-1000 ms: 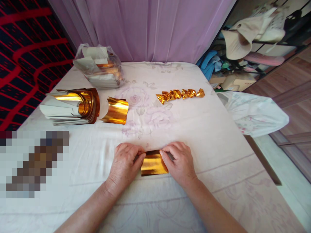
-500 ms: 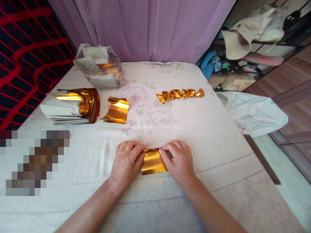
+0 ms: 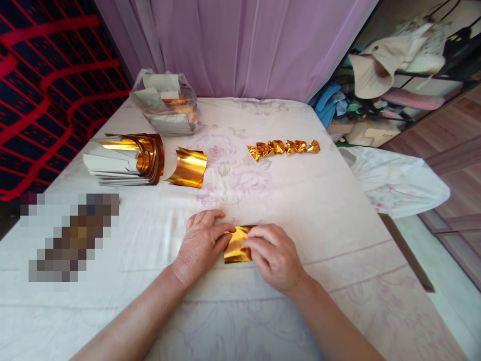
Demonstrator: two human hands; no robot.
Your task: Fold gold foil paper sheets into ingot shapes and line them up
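Observation:
A gold foil paper sheet [image 3: 237,249] lies on the cloth in front of me. My left hand [image 3: 205,238] grips its left edge between thumb and index finger, the other fingers resting on the cloth. At the right edge, my right hand [image 3: 276,255] has its fingers bent together on the paper; part of that edge is hidden beneath them. Farther off lies a curved gold foil piece [image 3: 190,168]. To its left is a thick curled stack of foil paper [image 3: 116,165], gold on one face and whitish on the other.
A row of crumpled gold foil pieces [image 3: 278,147] lies at the back right. Behind the stack stands a clear plastic bag [image 3: 165,108] of more paper. A blurred-out item [image 3: 77,235] is at left. White fabric [image 3: 402,180] hangs beyond the table's right edge, near crowded shelves.
My right hand has turned and its fingers have drawn together over the paper's right side, covering more of it. My left hand stays at the left edge. The view has shifted slightly.

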